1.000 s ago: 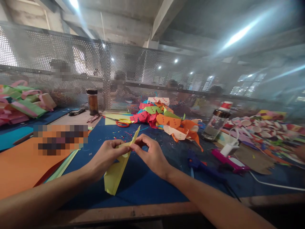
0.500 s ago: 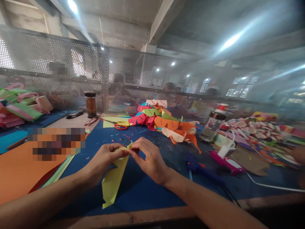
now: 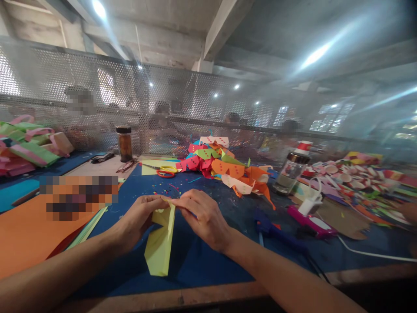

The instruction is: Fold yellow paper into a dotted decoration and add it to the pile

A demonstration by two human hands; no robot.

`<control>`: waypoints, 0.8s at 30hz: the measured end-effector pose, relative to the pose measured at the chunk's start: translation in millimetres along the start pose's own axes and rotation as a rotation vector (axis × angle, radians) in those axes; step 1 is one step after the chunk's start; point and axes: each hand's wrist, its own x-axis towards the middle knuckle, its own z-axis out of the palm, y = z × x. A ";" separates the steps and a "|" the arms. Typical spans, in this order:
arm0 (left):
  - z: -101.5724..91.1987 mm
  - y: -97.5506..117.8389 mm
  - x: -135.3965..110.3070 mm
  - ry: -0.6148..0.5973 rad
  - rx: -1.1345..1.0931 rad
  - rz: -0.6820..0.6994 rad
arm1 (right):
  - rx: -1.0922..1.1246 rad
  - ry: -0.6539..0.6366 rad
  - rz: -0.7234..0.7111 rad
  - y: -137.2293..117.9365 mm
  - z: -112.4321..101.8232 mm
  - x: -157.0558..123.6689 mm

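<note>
A folded piece of yellow paper [image 3: 159, 250] hangs from my fingers over the blue table top [image 3: 120, 265], its long end pointing toward me. My left hand [image 3: 140, 219] is closed on its upper left part, thumb and fingers pinching near the top edge. Close against it, my right hand [image 3: 203, 217] pinches the paper's top right corner, and the fingertips of both hands nearly meet. The top edge is partly hidden behind my fingers. Small paper scraps [image 3: 166, 188] lie just beyond my hands.
Scissors [image 3: 166, 170] and a pile of folded coloured paper pieces [image 3: 224, 167] lie ahead. Orange sheets [image 3: 29, 243] are at left. On the right are a glass bottle [image 3: 289, 174], a blue glue gun [image 3: 276, 230] and a magenta power strip [image 3: 311, 222] with a white cable.
The paper's lower end has swung right and turned, showing a straighter bottom edge. My right fingertips have shifted slightly left, closer to my left hand.
</note>
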 end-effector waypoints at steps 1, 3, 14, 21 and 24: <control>0.1 0.8 -0.6 0.005 -0.020 0.004 | 0.001 -0.003 0.003 0.5 -0.1 0.0; 0.0 1.5 -0.6 0.013 -0.041 0.007 | 0.009 0.000 0.012 1.4 0.3 -0.2; -6.3 -7.4 7.4 -0.033 0.042 0.056 | 0.401 0.009 0.286 -5.6 -2.6 4.2; -2.1 -3.0 2.9 -0.033 0.091 0.101 | 0.653 0.012 0.494 -5.5 7.5 3.1; -1.7 -2.0 1.5 -0.041 0.090 0.121 | 0.689 -0.008 0.556 -3.9 10.8 1.7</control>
